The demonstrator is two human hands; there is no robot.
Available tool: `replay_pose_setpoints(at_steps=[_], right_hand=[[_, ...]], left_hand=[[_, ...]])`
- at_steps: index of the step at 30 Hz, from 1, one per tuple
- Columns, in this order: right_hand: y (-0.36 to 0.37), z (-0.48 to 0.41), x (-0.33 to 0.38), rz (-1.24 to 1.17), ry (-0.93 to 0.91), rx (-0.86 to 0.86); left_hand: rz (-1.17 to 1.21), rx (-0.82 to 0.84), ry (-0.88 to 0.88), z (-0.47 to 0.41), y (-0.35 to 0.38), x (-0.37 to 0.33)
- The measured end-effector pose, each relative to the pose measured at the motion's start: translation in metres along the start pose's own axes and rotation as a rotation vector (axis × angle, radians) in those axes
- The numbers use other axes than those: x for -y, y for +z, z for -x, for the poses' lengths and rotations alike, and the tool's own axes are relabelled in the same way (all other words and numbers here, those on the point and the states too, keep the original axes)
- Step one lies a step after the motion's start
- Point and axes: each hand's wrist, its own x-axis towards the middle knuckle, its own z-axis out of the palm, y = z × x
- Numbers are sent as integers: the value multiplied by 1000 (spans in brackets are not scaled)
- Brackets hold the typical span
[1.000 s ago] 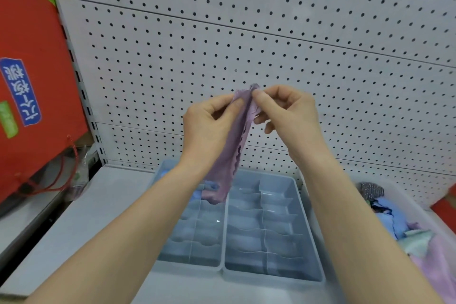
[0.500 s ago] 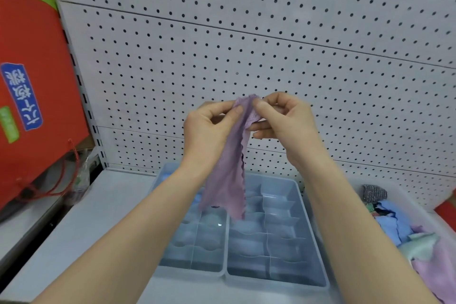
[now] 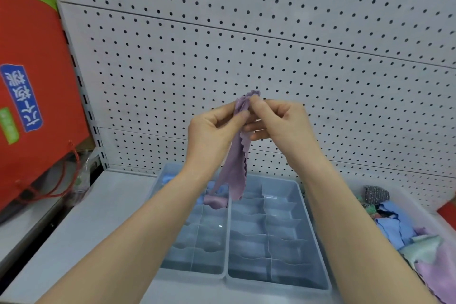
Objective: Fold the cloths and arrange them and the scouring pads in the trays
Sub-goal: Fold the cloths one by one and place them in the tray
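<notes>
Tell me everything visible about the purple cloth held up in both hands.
The thin, soft-looking purple cloth with a wavy scalloped edge hangs as a narrow, gathered strip. The left hand and right hand pinch its top, a small tuft sticking up above them. Its free lower end dangles over the grey-blue divided trays; nothing but the hands appears to touch it.

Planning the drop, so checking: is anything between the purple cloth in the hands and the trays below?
Nothing visible. The purple cloth, pinched by the left hand and right hand, hangs freely above the trays; most compartments lie open, though one holds a pinkish cloth.
</notes>
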Motion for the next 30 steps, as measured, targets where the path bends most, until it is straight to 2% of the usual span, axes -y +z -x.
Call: replay_pose_setpoints(at_steps=[3, 5, 8, 11, 14, 18, 22, 24, 28, 30], right_hand=[[-3, 1, -1, -13, 15, 62], [-5, 2, -3, 18, -27, 45], [-13, 0, -9, 202, -192, -73], [-23, -5, -6, 327, -192, 19], [-23, -9, -8, 164, -74, 96], [-19, -13, -14, 56, -98, -48], [-18, -12, -13, -4, -92, -69], [-19, -9, -20, -51, -21, -11], [-21, 7, -52, -96, 135, 278], [-17, 14, -59, -143, 165, 316]], left_hand=[[-20, 2, -12, -1, -3, 3], [-40, -28, -11, -4, -6, 7], [-44, -30, -14, -6, -8, 8], [-33, 39, -14, -4, -8, 6], [-34, 67, -23, -4, -8, 8], [-104, 115, -88, 1, -6, 16], [-127, 134, -69, 4, -6, 22], [-65, 127, -87, 1, -8, 20], [117, 99, -200, -8, -14, 13], [210, 61, -253, -13, -16, 12]])
